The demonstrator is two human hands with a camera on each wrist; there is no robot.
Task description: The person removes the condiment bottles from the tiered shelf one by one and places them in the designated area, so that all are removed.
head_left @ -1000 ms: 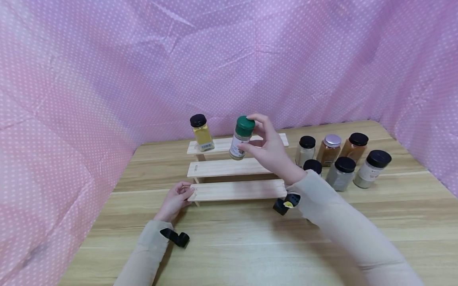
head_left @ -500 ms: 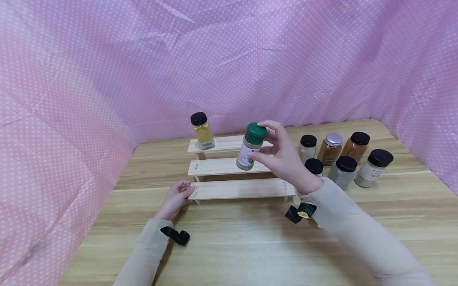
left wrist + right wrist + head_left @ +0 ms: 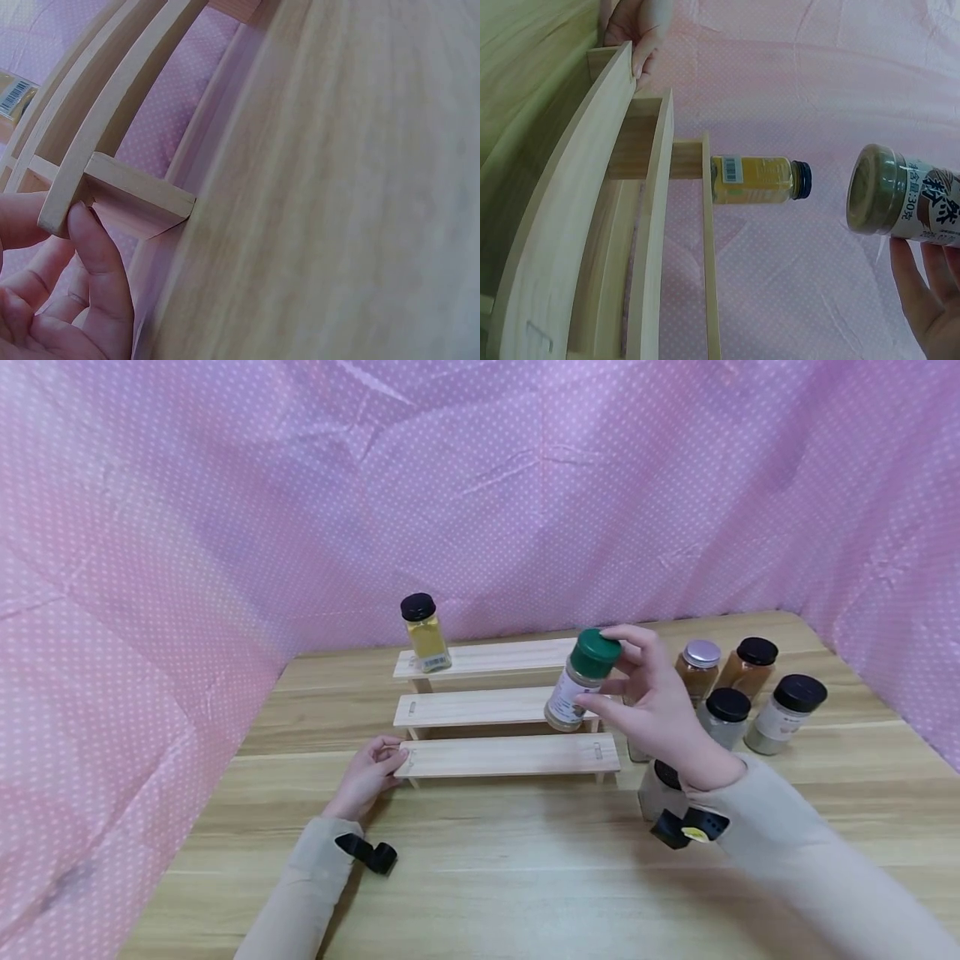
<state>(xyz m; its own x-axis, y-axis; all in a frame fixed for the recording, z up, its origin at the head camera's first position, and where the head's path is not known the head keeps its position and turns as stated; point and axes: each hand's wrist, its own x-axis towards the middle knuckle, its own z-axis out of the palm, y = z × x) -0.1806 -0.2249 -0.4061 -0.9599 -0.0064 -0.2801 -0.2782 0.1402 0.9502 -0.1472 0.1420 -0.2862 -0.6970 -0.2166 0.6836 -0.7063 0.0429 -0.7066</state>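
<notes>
My right hand (image 3: 656,702) grips a spice jar (image 3: 573,693) with a green lid and a white label, slightly tilted, over the right part of a three-step wooden rack (image 3: 502,755). In the right wrist view, the jar's base (image 3: 870,191) shows brownish powder through clear walls. My left hand (image 3: 369,777) pinches the left end of the rack's lowest board; the left wrist view shows thumb and finger (image 3: 101,262) on either side of that board end. A yellow jar (image 3: 427,639) with a black lid stands at the left of the top step.
On the wooden table (image 3: 480,877), right of the rack, stand several other jars: one with a silver lid (image 3: 702,653), an orange-brown one (image 3: 750,668), a white-labelled one (image 3: 783,714). A glass jar (image 3: 656,793) is partly behind the right wrist. Pink dotted cloth (image 3: 480,485) hangs behind.
My right hand has carried the green-lidded spice jar rightward and a little lower, from above the top step toward the rack's right end. My left hand keeps its place on the rack.
</notes>
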